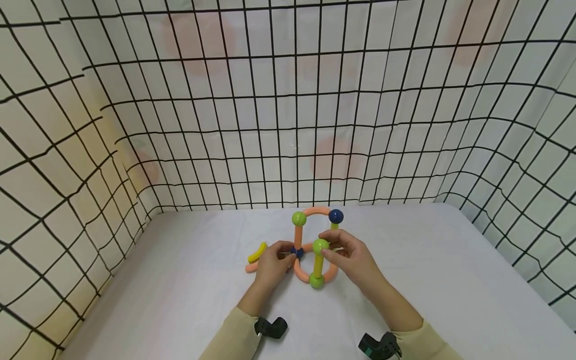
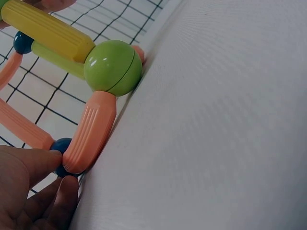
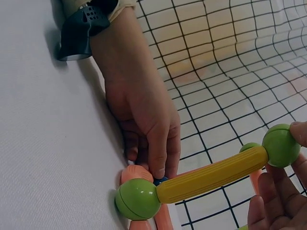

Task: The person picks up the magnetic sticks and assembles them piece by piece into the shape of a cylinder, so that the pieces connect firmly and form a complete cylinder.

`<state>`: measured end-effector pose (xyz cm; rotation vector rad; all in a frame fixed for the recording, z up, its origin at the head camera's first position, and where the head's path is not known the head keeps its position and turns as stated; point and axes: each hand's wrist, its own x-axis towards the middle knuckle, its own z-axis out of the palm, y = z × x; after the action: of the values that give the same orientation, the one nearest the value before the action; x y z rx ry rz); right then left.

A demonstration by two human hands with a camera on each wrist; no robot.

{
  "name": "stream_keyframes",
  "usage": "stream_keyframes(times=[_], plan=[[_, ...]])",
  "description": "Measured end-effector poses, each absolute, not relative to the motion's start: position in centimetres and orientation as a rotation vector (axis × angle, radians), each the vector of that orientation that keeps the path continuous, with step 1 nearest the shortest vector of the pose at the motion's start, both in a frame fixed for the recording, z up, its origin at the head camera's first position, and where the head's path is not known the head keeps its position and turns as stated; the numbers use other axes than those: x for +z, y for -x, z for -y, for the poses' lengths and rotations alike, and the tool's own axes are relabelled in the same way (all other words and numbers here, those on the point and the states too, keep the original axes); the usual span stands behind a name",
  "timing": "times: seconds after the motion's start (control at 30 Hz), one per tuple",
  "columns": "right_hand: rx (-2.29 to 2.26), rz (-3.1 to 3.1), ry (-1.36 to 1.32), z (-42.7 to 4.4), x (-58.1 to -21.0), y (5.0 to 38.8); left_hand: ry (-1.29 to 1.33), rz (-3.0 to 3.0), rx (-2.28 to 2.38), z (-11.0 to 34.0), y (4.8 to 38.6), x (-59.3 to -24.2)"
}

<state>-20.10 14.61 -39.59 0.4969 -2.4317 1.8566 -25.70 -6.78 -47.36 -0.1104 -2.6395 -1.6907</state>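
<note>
A toy frame of balls and rods stands on the white table. My left hand point(image 1: 271, 265) pinches the dark blue ball point(image 1: 297, 252) at its lower left corner, between thumb and fingers. My right hand point(image 1: 353, 255) holds the green ball point(image 1: 320, 245) on top of the upright yellow rod point(image 1: 318, 266). Below that rod sits another green ball point(image 2: 113, 68), joined to a curved orange rod point(image 2: 91, 132). Farther back, an orange upright point(image 1: 298, 237) bears a green ball point(image 1: 299, 218). A curved orange rod point(image 1: 317, 211) links it to a dark blue ball point(image 1: 335, 216).
Beside the left hand lie a loose yellow curved piece point(image 1: 257, 253) and an orange rod point(image 1: 251, 268), partly hidden by that hand. The white table point(image 1: 180, 280) is bordered at the back and sides by black netting point(image 1: 270, 110) before pale walls.
</note>
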Motion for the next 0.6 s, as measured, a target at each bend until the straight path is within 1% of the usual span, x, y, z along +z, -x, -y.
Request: stream_keyframes(times=[0.6], plan=[[1.813,2.446,-0.533,-14.60,-39.88,20.15,0.097,2.635,-1.680,6.74,25.62,-47.34]])
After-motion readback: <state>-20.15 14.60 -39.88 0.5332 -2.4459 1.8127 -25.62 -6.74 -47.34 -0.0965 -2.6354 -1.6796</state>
